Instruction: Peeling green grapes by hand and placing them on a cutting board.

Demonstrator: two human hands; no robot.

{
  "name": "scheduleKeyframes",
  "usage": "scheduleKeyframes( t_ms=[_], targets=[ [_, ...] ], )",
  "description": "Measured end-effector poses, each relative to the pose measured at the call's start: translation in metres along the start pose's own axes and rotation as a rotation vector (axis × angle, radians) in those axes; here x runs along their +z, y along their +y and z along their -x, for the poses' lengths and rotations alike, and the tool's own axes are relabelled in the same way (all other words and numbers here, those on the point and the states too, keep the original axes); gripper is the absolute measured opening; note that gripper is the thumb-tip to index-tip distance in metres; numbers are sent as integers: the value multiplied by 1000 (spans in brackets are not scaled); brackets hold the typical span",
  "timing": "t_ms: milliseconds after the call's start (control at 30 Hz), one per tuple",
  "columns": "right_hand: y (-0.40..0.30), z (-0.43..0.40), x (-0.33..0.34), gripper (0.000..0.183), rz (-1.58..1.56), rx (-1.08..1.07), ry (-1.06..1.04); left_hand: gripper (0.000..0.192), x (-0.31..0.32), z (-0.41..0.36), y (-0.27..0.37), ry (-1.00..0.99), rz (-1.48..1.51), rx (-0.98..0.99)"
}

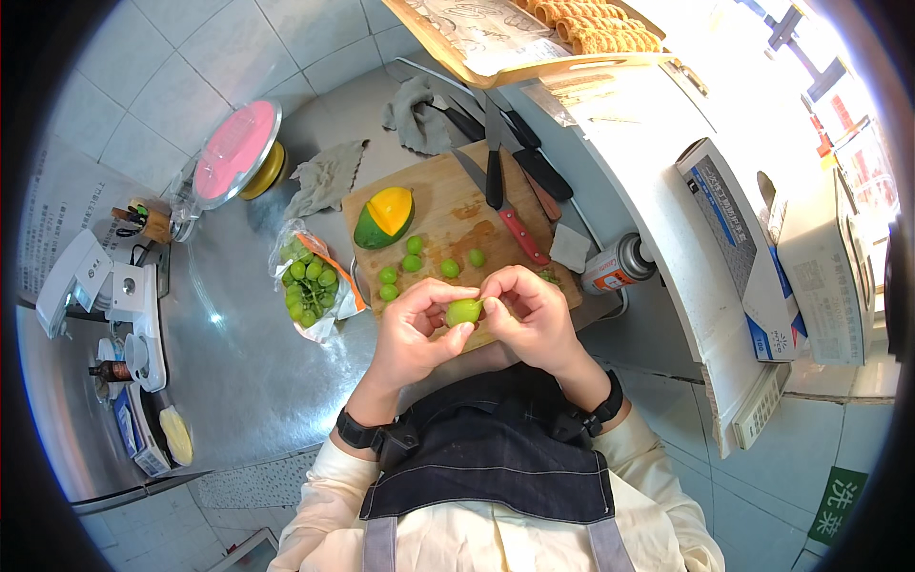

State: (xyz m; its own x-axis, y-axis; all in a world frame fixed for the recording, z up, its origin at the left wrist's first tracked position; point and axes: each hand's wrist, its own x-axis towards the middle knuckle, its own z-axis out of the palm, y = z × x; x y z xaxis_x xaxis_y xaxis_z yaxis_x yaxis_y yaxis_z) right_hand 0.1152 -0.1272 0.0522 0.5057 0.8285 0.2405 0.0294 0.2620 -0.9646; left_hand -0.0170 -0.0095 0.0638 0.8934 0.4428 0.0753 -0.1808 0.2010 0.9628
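Observation:
Between thumb and fingers, my left hand [422,322] holds a green grape [463,312] over the near edge of a wooden cutting board [436,204]. The thumb and forefinger of my right hand [525,311] pinch the small stem at the grape's right end. Several loose grapes [449,268] lie on the board just beyond my hands. Farther back on it sits a cut mango [384,217] with yellow flesh showing. An opened plastic bag of grapes [312,282] stands left of the board.
Knives, one with a red handle [523,236], lie across the board's right side. A gas canister [619,264] stands beside it. Grey cloths [329,175] lie behind. A cake turntable [239,154] and a kitchen scale [139,322] are at left. A pastry tray [500,68] overhangs the back.

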Motion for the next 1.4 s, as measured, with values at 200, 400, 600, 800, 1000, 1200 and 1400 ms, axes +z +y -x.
scheduleKeyframes(
  t_ms=[200, 400, 600, 800, 1000, 1200, 1400],
  targets=[
    [-16, -7, -5, 27, 253, -209, -94, 41, -2, -2, 4, 41, -296, 119],
    [-15, -9, -1, 30, 596, -521, -17, 37, 4, -1, 5, 200, -340, 143],
    [-18, -12, -5, 26, 673, -634, -37, 37, -1, 2, 11, 127, -551, 208],
    [-21, -13, -4, 24, 687, -634, -59, 34, 0, 3, 15, 113, -691, 252],
    [-17, -12, -3, 19, 616, -554, -40, 30, 0, 1, 14, 123, -615, 252],
    [-14, -8, -7, 13, 277, -188, -81, 32, -4, 1, 9, 27, -518, 224],
    [-12, -7, 0, 17, 534, -427, 30, 41, -7, -1, 4, 60, 53, -143]
  ],
)
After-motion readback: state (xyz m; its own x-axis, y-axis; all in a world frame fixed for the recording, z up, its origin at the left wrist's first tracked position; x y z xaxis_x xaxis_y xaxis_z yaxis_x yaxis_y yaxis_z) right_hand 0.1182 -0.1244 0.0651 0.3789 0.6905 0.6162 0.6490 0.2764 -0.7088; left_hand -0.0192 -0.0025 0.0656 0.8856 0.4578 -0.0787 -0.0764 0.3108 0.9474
